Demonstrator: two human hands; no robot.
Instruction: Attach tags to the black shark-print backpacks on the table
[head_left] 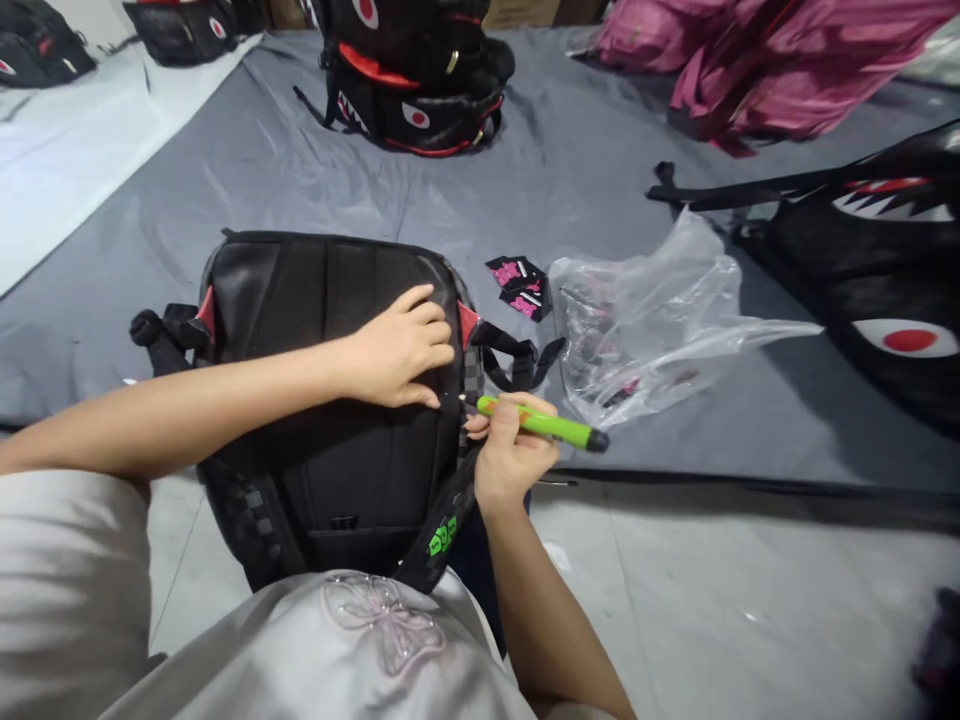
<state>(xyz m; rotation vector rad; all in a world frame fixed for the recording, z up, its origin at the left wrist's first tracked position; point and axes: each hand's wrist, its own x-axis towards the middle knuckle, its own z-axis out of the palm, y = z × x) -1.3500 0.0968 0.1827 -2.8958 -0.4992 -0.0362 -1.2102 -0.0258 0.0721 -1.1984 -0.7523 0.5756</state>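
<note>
A black backpack (pixel 360 470) lies with its padded back up, partly over the table's near edge and against my shirt. My left hand (pixel 405 350) rests flat on its right part, fingers spread, holding nothing. Beside the bag's right edge, my right hand (pixel 514 450) is closed round a green pen-like tool (pixel 551 422) with a dark end. The tool's thin tip points left at the bag's side. Black straps (pixel 517 350) stick out there, near pink-and-black tags (pixel 523 286) on the grey cloth.
A clear plastic bag (pixel 660 310) with small items inside lies right of the tags. Black bags with shark faces (pixel 420 100) stand at the back, and another (pixel 862 290) lies at the right. Pink bags (pixel 780 70) are at the back right. The grey table cover (pixel 165 200) ends above a tiled floor.
</note>
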